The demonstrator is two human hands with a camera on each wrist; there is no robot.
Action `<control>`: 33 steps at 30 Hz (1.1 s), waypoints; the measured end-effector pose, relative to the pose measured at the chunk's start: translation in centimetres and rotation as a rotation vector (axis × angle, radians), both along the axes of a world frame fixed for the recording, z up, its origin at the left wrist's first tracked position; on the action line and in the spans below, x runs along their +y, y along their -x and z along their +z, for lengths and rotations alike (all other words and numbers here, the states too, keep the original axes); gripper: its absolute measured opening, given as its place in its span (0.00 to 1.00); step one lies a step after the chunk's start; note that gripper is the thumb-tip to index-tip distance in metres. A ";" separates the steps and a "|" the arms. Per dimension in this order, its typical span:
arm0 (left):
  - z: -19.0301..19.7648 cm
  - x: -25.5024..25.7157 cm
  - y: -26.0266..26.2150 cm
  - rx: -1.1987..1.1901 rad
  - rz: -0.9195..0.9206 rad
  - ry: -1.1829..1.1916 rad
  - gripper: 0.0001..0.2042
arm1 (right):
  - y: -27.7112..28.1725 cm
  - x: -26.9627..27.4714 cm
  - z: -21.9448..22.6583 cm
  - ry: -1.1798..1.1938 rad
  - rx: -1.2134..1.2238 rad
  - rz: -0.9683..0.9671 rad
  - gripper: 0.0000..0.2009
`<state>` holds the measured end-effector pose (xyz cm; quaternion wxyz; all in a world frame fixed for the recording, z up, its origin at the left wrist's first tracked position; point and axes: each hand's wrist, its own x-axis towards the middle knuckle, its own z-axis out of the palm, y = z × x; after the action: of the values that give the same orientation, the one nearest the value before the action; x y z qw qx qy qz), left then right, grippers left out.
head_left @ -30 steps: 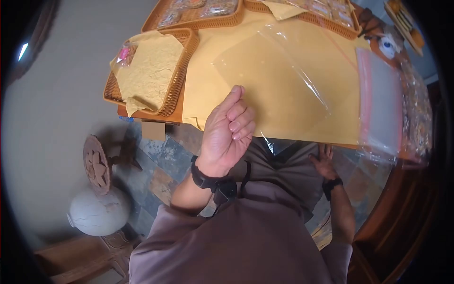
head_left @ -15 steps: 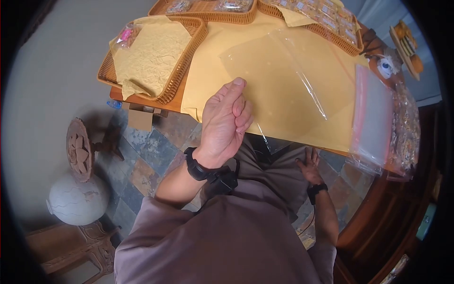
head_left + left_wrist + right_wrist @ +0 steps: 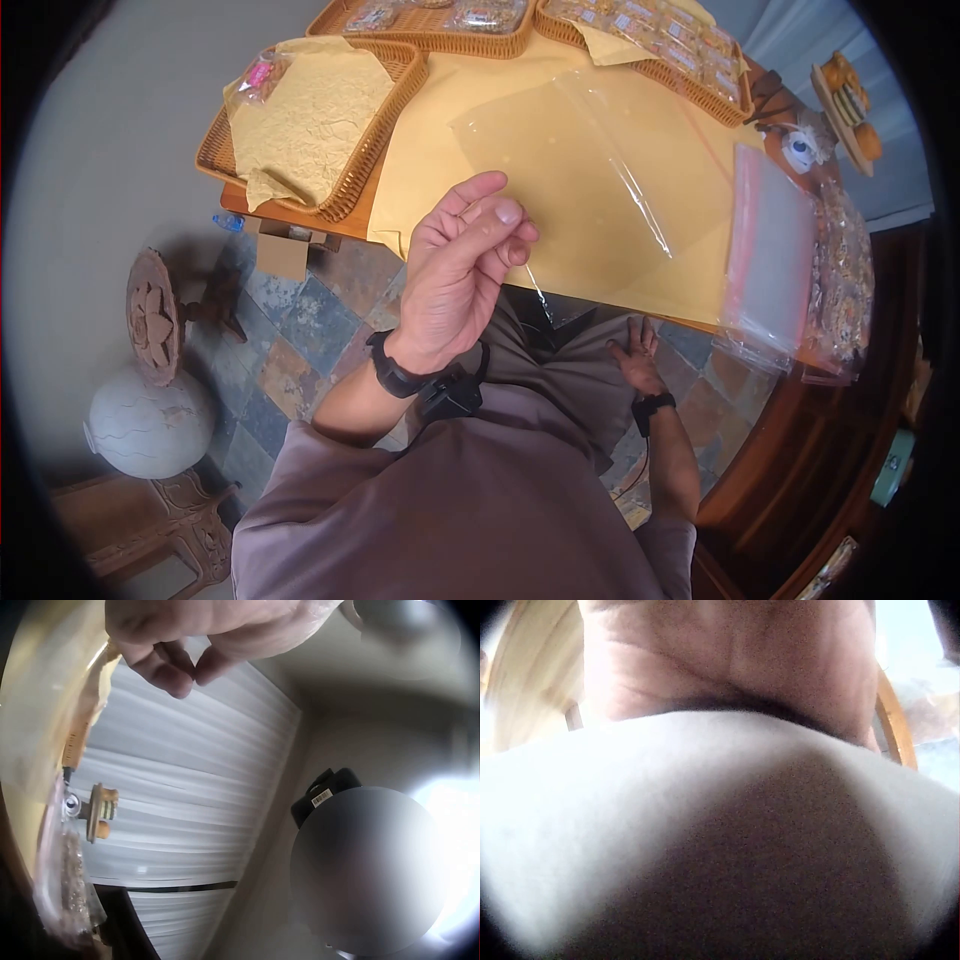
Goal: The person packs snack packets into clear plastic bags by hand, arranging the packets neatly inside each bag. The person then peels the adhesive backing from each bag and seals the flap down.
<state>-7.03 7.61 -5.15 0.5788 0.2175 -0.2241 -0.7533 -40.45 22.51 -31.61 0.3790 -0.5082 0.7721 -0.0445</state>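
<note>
My left hand [image 3: 455, 270] is raised palm up above the table's front edge. Its fingers are loosely bent, the index finger lifted away from the rest, and nothing shows in its grasp. In the left wrist view, the fingertips [image 3: 176, 682] hang near one another. Behind the hand, a large clear plastic bag [image 3: 560, 160] lies flat on the yellow cloth [image 3: 420, 150], one corner hanging past the table edge. My right hand [image 3: 636, 362] rests on my thigh with fingers spread. In the right wrist view, pale fabric [image 3: 705, 847] hides most of that hand.
A wicker tray [image 3: 375, 165] with crumpled yellow paper and one packet stands at left. More wicker trays [image 3: 480, 42] of packaged snacks line the back. At right lie a stack of pink-edged clear bags [image 3: 765, 250] and bagged snacks [image 3: 842, 280]. A round white pot [image 3: 150, 425] stands on the left.
My left hand's fingers have loosened from a tighter curl, and the index finger has lifted. The head view has shifted and turned slightly. The right hand stays on the thigh.
</note>
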 end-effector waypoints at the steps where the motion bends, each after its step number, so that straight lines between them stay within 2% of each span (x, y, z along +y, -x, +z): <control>1: 0.0 0.0 0.0 0.001 0.000 0.002 0.15 | 0.0 -0.1 0.0 0.002 0.001 0.000 0.45; 12: -0.2 0.2 0.4 0.046 0.000 0.065 0.22 | -0.1 -0.1 0.1 -0.026 0.038 0.005 0.46; 16: 0.0 0.4 0.6 -0.006 -0.004 0.060 0.22 | 0.1 0.2 -0.5 0.015 -0.016 -0.015 0.45; 18: -0.2 0.5 0.6 0.059 -0.027 0.150 0.21 | 0.1 0.2 -0.4 0.011 0.023 0.006 0.46; 22: 0.2 0.5 0.8 0.055 -0.021 0.166 0.18 | 0.0 0.0 -0.3 0.005 0.015 -0.006 0.45; 33: 0.4 1.0 0.1 0.312 -0.258 -0.077 0.16 | 0.0 0.0 -0.3 0.012 0.028 0.003 0.46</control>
<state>-7.11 8.65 -4.70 0.4965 0.0898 -0.1288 -0.8537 -40.47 22.55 -31.94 0.3652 -0.5122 0.7762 -0.0413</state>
